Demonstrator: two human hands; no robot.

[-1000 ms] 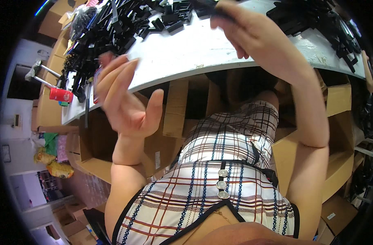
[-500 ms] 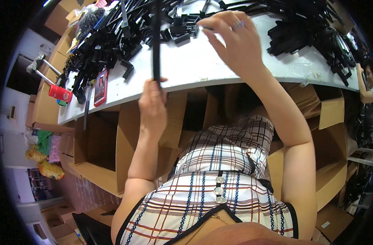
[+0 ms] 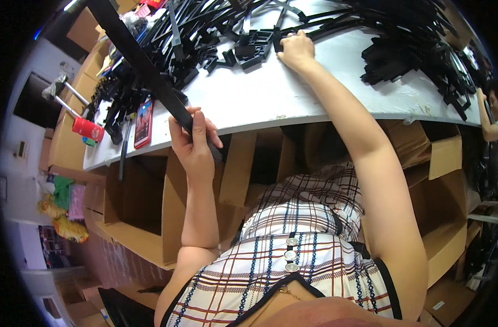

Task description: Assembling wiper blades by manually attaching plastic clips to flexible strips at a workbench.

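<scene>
My left hand (image 3: 196,143) grips a long flat black bar (image 3: 137,57) near its lower end, in front of the table edge. The bar slants up and to the left, over the pile, and runs out at the top of the view. Farther out, my right hand (image 3: 298,52) reaches across the table with its fingers curled on a small black plastic piece (image 3: 278,41) at the edge of the pile. The fingertips partly hide that piece. Just left of it sit several black bracket-like parts (image 3: 250,55).
Long black strips (image 3: 205,22) heap across the back of the white table (image 3: 249,95). Another black stack (image 3: 393,57) lies at right. A red-edged phone (image 3: 143,124) and a red can-like object (image 3: 88,129) are at left. Open cardboard boxes (image 3: 131,196) stand below; a co-worker (image 3: 497,117) is far right.
The bar has swung from nearly upright to slanting left, and my left hand has turned with it. My right hand has moved out and come down onto the black piece by the pile.
</scene>
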